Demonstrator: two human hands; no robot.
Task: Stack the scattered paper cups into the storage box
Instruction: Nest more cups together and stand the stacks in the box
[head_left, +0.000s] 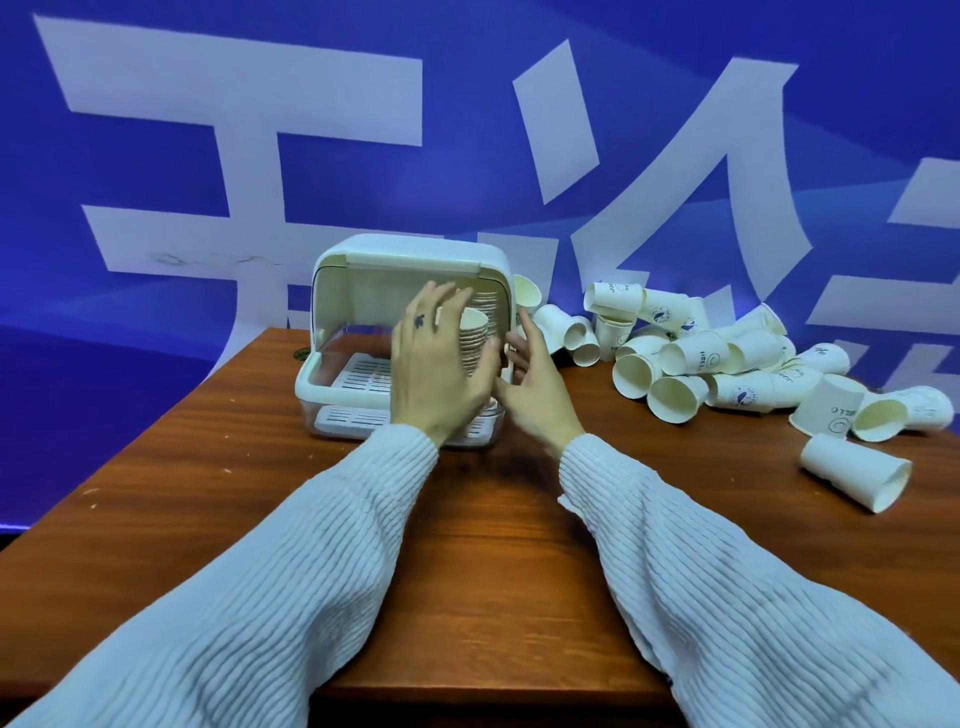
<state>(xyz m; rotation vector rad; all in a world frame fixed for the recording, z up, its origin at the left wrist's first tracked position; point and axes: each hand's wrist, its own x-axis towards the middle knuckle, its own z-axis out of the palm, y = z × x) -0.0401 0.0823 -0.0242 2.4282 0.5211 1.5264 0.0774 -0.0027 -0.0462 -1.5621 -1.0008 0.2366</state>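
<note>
A white storage box (358, 291) with its lid flipped up stands at the back of the wooden table. Inside its right part stands a tall stack of nested paper cups (474, 338). My left hand (441, 364) is in front of the stack with fingers spread, thumb and fingers curved around it. My right hand (535, 384) is just right of the stack at the box's front edge, fingers apart, holding nothing. A heap of scattered white paper cups (696, 353) lies on the table to the right of the box.
One cup (854, 478) lies on its side apart from the heap, near the right edge. The wooden table (467, 530) ends at the left beside the box. A blue wall with large white characters (260, 156) rises right behind the box and cups.
</note>
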